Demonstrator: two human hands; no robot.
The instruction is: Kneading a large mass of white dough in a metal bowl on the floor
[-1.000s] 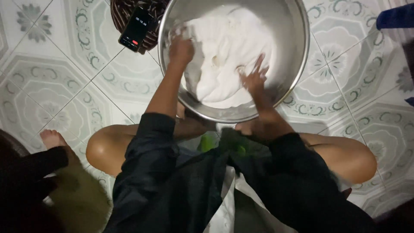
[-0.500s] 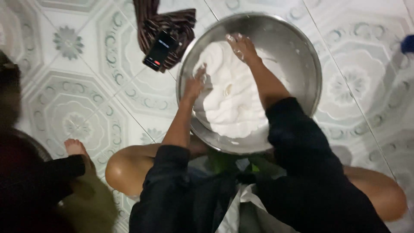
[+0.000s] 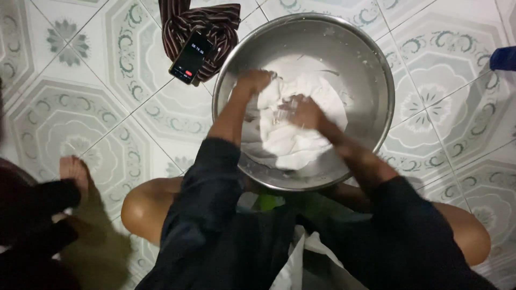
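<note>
Pressing L hand point(image 3: 252, 81) & R hand point(image 3: 302, 111) into white dough point(image 3: 293, 142), steel basin point(image 3: 371, 80).

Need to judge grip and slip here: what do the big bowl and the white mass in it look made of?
Bowl: bare metal, probably steel or aluminium; dull silver sheen, white smears on its wall. White mass: soft dough or wet cloth, matte and folded; blur leaves it open.
</note>
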